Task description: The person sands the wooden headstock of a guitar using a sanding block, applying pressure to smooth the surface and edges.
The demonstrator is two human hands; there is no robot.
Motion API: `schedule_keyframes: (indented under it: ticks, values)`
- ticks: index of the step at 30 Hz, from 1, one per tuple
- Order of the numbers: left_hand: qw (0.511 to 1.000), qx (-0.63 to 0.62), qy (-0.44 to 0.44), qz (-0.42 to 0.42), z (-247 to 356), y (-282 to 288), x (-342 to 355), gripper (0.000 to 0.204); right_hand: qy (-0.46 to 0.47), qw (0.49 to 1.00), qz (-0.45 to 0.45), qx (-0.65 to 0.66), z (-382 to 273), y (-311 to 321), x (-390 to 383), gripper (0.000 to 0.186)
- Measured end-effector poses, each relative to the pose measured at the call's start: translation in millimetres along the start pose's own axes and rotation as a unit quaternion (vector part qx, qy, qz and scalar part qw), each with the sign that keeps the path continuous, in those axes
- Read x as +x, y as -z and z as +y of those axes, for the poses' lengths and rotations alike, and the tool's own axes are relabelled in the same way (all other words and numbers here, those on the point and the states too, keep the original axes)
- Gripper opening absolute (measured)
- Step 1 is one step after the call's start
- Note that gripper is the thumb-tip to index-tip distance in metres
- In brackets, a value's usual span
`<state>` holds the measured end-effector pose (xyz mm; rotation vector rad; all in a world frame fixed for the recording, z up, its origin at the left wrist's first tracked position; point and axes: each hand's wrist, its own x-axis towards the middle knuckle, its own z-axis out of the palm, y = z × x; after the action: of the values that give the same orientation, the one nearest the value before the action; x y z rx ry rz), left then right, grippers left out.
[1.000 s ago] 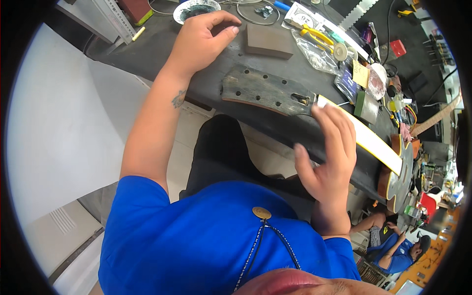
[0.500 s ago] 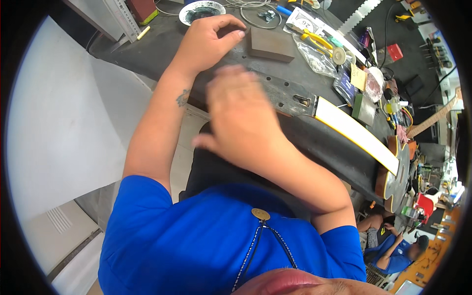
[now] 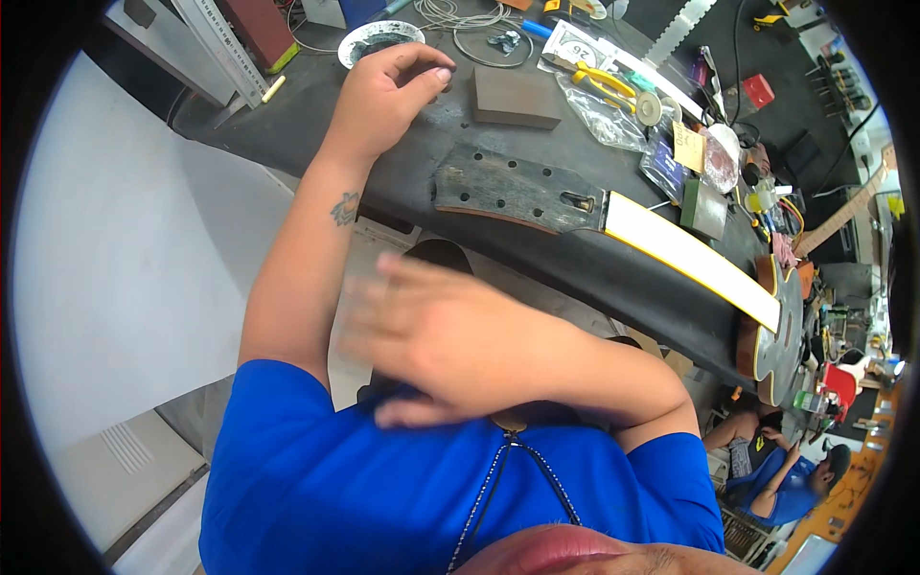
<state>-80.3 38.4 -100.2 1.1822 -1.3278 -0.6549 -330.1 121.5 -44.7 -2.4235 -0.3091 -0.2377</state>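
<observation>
A guitar lies across the bench edge, its dark, worn headstock toward me. The neck, under a pale cover with yellow edges, runs off to the right to the body. My left hand is beyond the headstock's left end, next to a white bowl with dark residue. Its thumb and forefinger come together near a small dark bit I cannot identify. In front of my chest, off the guitar, my right hand is blurred, its fingers apart and nothing visible in it.
A brown rectangular block rests behind the headstock. Yellow-handled pliers, a plastic bag, coiled wire and a green block crowd the bench. A metal ruler stands at the far left. Another person sits at the lower right.
My right hand has swung back from over the headstock toward my chest, uncovering the headstock. My left hand has shifted slightly left with its fingers still curled.
</observation>
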Motion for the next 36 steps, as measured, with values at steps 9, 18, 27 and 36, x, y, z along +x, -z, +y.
schedule_keyframes:
  ticks: [9, 18, 27, 36]
  values:
    - [1.0, -0.011, -0.002, 0.0, -5, 1, -2, 0.02, -0.104, 0.991, -0.055, 0.064, -11, -4, 1, 0.066]
    - [1.0, 0.007, 0.013, 0.0, -6, 3, 1, 0.02, -0.1, 0.985, -0.138, 0.0, -21, 8, 1, 0.062]
    - [0.996, -0.081, 0.034, -0.032, -2, 0, 0, 0.027, -0.115, 0.952, 0.271, -0.081, 1, 43, -118, 0.048]
    - [0.998, 0.031, -0.051, -0.038, 3, -20, 12, 0.026, -0.259, 0.855, 0.417, -0.169, 35, 3, -152, 0.029]
